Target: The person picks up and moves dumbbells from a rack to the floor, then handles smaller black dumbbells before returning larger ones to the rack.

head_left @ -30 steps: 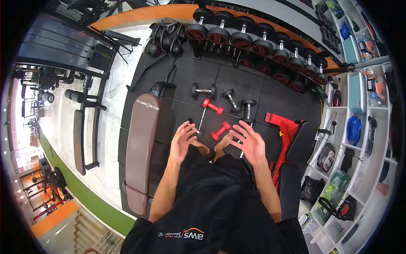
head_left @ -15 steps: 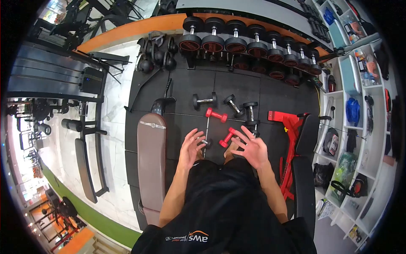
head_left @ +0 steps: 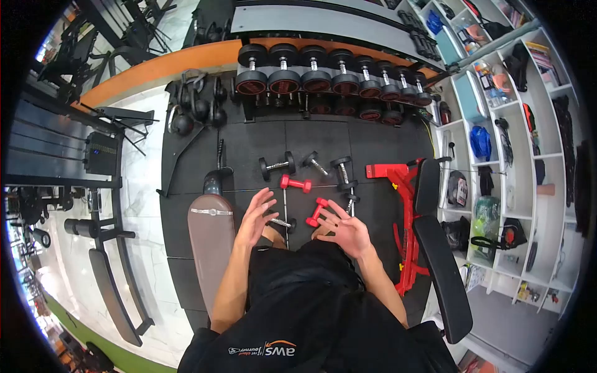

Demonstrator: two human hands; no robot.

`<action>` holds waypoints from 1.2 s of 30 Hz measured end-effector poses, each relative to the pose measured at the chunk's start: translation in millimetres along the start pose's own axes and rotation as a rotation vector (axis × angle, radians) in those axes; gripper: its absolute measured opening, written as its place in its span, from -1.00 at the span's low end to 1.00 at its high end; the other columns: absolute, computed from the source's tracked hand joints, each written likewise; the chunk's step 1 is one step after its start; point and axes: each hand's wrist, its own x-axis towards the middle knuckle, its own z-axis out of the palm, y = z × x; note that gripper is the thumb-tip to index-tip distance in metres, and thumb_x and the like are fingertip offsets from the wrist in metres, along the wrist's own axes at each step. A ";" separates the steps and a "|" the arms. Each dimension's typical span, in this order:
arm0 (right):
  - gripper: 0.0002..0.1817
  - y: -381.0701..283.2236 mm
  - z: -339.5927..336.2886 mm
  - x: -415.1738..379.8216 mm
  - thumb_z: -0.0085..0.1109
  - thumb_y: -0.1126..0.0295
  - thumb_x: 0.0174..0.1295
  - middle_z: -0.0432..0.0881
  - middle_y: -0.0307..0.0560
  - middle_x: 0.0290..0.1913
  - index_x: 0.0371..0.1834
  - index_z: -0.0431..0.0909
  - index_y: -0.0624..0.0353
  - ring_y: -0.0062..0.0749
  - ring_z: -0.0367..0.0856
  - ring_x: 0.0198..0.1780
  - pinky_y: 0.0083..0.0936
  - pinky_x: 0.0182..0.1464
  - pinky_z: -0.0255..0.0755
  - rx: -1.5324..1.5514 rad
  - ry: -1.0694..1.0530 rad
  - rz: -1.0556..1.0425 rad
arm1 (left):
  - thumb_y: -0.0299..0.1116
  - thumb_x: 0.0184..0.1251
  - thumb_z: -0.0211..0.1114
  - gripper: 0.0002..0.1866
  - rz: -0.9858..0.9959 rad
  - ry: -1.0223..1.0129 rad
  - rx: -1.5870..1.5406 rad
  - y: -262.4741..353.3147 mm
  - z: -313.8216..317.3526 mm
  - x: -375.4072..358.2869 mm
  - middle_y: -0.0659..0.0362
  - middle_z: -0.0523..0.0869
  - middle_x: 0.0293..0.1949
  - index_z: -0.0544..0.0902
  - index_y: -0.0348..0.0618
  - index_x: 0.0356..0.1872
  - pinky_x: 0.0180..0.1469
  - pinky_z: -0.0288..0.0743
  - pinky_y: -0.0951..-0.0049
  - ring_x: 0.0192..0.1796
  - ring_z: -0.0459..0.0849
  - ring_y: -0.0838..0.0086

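My left hand (head_left: 254,219) is raised in front of my body, fingers spread and empty. My right hand (head_left: 346,229) is held up across from it, also empty, with its fingers apart. Beyond them on the black mat lie two red dumbbells: one (head_left: 295,183) farther off, the other (head_left: 317,212) just beside my right fingertips in the view. Several black dumbbells with metal handles are around these, including one (head_left: 277,166) at the left and one (head_left: 344,173) at the right. Another dumbbell (head_left: 285,224) is partly hidden near my left fingers.
A brown padded bench (head_left: 212,248) with a watch (head_left: 211,212) on it stands to my left. At my right is a red-framed bench (head_left: 407,230) with black pads. A dumbbell rack (head_left: 273,109), kettlebells (head_left: 199,105) and white shelves (head_left: 497,205) lie beyond.
The view has shifted, so the rack, benches and dumbbells sit farther left in the picture. Both hands stay raised and spread, with nothing picked up.
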 end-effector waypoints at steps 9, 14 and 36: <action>-0.18 2.8 -18.8 -34.9 0.03 0.06 0.28 0.21 0.09 0.54 0.62 0.04 -0.02 0.01 0.22 0.51 0.32 0.37 0.18 0.104 0.141 -0.059 | -0.20 0.41 0.24 -0.32 -0.090 -0.011 -0.081 -22.4 23.7 22.2 -0.04 0.33 0.43 0.23 -0.04 0.50 0.32 0.39 -0.10 0.44 0.37 0.11; -0.19 1.5 -48.1 -47.9 0.02 -0.02 0.31 0.22 0.08 0.54 0.60 0.07 -0.03 -0.01 0.23 0.50 0.31 0.34 0.21 0.162 0.171 -0.056 | -0.20 0.43 0.22 -0.36 -0.145 0.019 -0.106 -48.4 37.9 28.0 -0.03 0.40 0.40 0.27 -0.05 0.47 0.30 0.41 -0.05 0.41 0.42 0.13; -0.22 167.7 -336.4 142.4 -0.04 -0.10 0.37 0.17 -0.02 0.57 0.61 0.06 -0.08 -0.01 0.13 0.56 0.37 0.39 0.14 0.396 0.352 0.084 | -0.37 0.34 0.31 -0.43 -0.282 0.169 0.386 -291.8 -81.3 217.4 0.18 0.56 0.25 0.45 0.01 0.38 0.22 0.41 0.32 0.21 0.53 0.42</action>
